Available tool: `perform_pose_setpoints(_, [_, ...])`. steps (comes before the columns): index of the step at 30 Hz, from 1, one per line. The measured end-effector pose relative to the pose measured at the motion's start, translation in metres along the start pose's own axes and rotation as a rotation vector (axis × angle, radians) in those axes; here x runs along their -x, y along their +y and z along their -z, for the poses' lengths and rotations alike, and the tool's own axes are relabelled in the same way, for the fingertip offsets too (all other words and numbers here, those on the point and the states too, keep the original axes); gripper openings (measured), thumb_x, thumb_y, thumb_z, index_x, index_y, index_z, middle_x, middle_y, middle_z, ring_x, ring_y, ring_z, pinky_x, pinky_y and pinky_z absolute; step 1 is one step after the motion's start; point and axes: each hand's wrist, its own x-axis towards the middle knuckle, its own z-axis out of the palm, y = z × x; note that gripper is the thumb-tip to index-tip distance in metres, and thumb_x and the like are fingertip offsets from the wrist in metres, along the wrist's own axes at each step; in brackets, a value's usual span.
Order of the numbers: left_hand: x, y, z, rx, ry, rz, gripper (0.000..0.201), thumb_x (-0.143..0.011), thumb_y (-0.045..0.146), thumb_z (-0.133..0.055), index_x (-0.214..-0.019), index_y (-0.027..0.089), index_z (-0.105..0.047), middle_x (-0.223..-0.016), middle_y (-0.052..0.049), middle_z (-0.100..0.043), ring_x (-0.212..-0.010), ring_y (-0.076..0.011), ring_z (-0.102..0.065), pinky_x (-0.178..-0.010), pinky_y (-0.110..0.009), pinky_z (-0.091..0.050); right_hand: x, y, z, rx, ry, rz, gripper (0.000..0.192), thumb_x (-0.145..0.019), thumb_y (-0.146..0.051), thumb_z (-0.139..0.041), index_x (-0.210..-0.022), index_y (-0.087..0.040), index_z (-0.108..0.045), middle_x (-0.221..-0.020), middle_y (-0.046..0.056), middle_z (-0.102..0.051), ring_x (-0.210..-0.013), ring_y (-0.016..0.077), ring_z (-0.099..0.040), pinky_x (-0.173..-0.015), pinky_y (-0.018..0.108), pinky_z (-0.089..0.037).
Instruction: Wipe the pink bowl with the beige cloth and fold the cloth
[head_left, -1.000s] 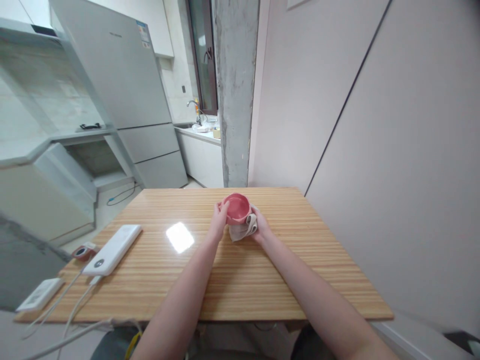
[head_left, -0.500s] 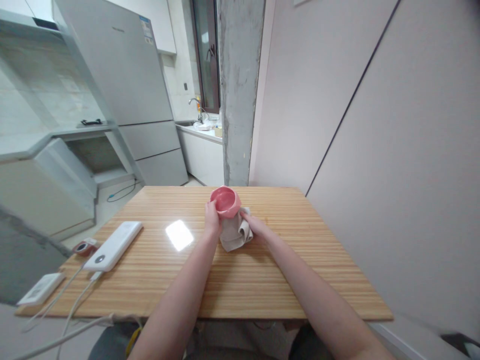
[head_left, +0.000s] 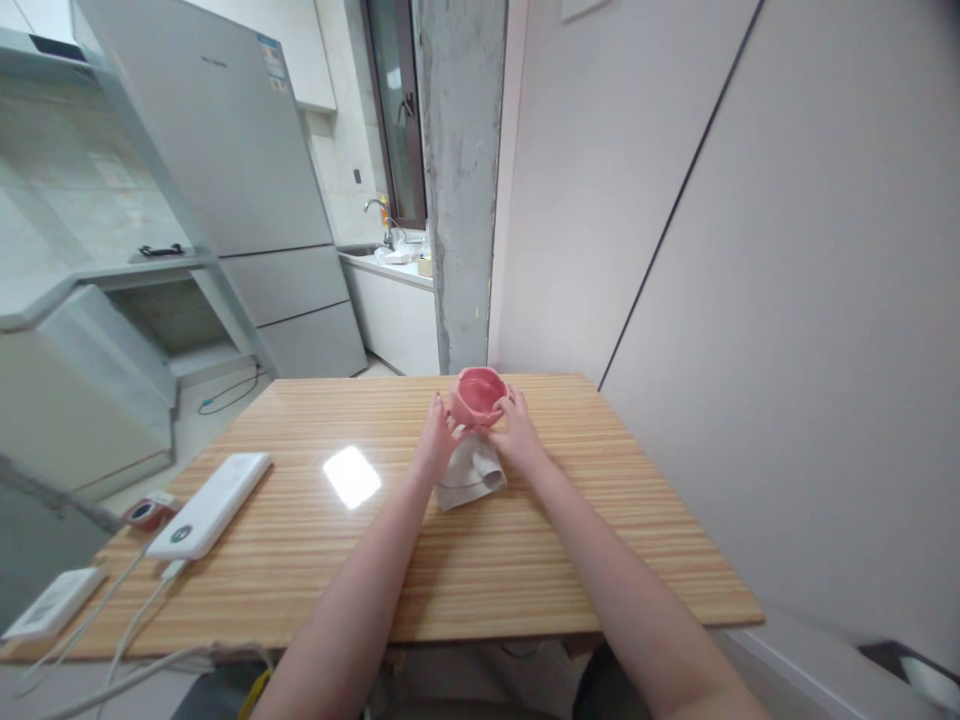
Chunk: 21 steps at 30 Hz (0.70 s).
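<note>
Whereas half a second ago the right hand [head_left: 517,437] lay on the cloth [head_left: 469,472], it now shares the cup [head_left: 478,394] with the left hand [head_left: 437,445], both grips closed on it, cloth loose on the counter [head_left: 315,520]

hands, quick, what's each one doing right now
Left hand: closed on the side of the pink bowl.
Right hand: closed on the bowl's other side, above the beige cloth.
</note>
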Motion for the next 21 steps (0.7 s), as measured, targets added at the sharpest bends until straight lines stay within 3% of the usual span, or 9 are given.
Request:
perform_pose_setpoints(2, [0.001,-0.002,0.002,-0.144,0.008,-0.045,0.041,-0.078,0.042,-0.064,-0.115,0.027,-0.052,-0.106,-0.006,-0.061,-0.092,-0.0179,-0.061,-0.078,-0.033,-0.05,-0.005,0.018,0.013,0.08,0.128,-0.081,0.028,-0.07,-0.037,-0.072,-0.083,-0.022,-0.052,-0.139,0.013,-0.037,-0.134,0.0258,-0.034,-0.111,0.042,-0.029])
perform_pose_setpoints(4, [0.003,-0.004,0.006,-0.468,-0.021,-0.143,0.029,-0.072,0.036,-0.069,-0.096,0.022,-0.06,-0.089,-0.004,-0.061,-0.081,-0.0167,-0.058,-0.074,-0.03,-0.047,-0.009,0.04,0.031,0.188,0.26,-0.181,0.028,-0.071,-0.038,-0.07,-0.085,-0.022,-0.052,-0.141,0.016,-0.034,-0.134,0.027,-0.034,-0.109,0.042,-0.031])
perform_pose_setpoints(7, [0.01,-0.007,0.009,-0.958,-0.279,-0.282,0.015,-0.073,0.035,-0.066,-0.073,0.022,-0.059,-0.066,0.001,-0.055,-0.064,-0.0151,-0.048,-0.067,-0.028,-0.04,-0.007,0.072,0.057,0.361,0.442,-0.319,0.029,-0.072,-0.037,-0.068,-0.089,-0.018,-0.053,-0.141,0.021,-0.032,-0.133,0.0301,-0.033,-0.109,0.043,-0.028])
perform_pose_setpoints(9, [0.015,-0.007,0.009,-1.149,-0.441,-0.335,0.016,-0.075,0.036,-0.062,-0.07,0.022,-0.056,-0.064,0.001,-0.053,-0.061,-0.0148,-0.045,-0.063,-0.028,-0.035,-0.004,0.088,0.068,0.427,0.518,-0.4,0.031,-0.071,-0.034,-0.068,-0.092,-0.015,-0.055,-0.138,0.023,-0.035,-0.13,0.0314,-0.035,-0.109,0.044,-0.027])
perform_pose_setpoints(15, [0.025,-0.006,0.002,-1.292,-0.619,-0.394,0.025,-0.069,0.039,-0.068,-0.08,0.022,-0.054,-0.08,-0.001,-0.057,-0.073,-0.0171,-0.048,-0.063,-0.028,-0.032,0.002,0.107,0.073,0.455,0.558,-0.496,0.04,-0.067,-0.036,-0.07,-0.097,-0.012,-0.058,-0.136,0.024,-0.035,-0.126,0.0322,-0.039,-0.107,0.04,-0.029])
perform_pose_setpoints(19, [0.026,-0.008,0.003,-1.319,-0.629,-0.334,0.027,-0.065,0.033,-0.071,-0.083,0.022,-0.054,-0.081,-0.001,-0.056,-0.073,-0.0171,-0.048,-0.064,-0.027,-0.033,0.003,0.107,0.071,0.466,0.536,-0.497,0.042,-0.069,-0.039,-0.068,-0.099,-0.011,-0.058,-0.137,0.025,-0.034,-0.125,0.0326,-0.039,-0.106,0.04,-0.03])
perform_pose_setpoints(21, [0.025,-0.01,0.004,-1.309,-0.63,-0.366,0.022,-0.068,0.031,-0.068,-0.082,0.022,-0.054,-0.079,0.0,-0.056,-0.071,-0.0169,-0.048,-0.063,-0.028,-0.033,0.002,0.104,0.07,0.488,0.541,-0.51,0.043,-0.07,-0.04,-0.067,-0.1,-0.012,-0.058,-0.138,0.026,-0.034,-0.127,0.0357,-0.036,-0.106,0.046,-0.028])
